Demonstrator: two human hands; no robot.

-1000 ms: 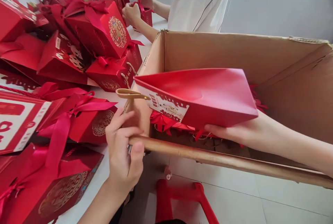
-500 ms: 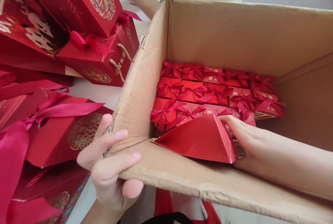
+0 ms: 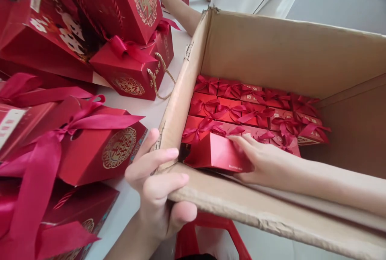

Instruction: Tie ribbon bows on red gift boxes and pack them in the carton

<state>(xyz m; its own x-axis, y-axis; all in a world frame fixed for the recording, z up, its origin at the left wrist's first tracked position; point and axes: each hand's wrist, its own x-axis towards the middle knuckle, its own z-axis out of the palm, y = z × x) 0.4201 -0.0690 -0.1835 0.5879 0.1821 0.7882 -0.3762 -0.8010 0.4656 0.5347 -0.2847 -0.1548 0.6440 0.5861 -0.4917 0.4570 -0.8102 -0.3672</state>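
Observation:
A large cardboard box (image 3: 280, 46) stands open, with several small red gift boxes (image 3: 229, 111) in rows inside, topped by magenta ribbon bows. My left hand (image 3: 163, 191) is wrapped around the near left corner of the cardboard box, fingers over the rim and thumb on the outside. Inside, my right hand (image 3: 256, 157) grips a red gift box (image 3: 221, 153) by its right end. That gift box is tilted, close to the near wall, beside the front row. Part of its left end is in shadow.
Larger red gift boxes with ribbons (image 3: 93, 143) and a red box with a rope handle (image 3: 132, 71) crowd the left side. Another person's arm (image 3: 181, 8) reaches in behind the carton. A red stool (image 3: 211, 228) is below the near edge.
My right hand has lowered the red gift box deeper into the carton and turned it. The view has shifted, so the carton corner and my left hand appear further right.

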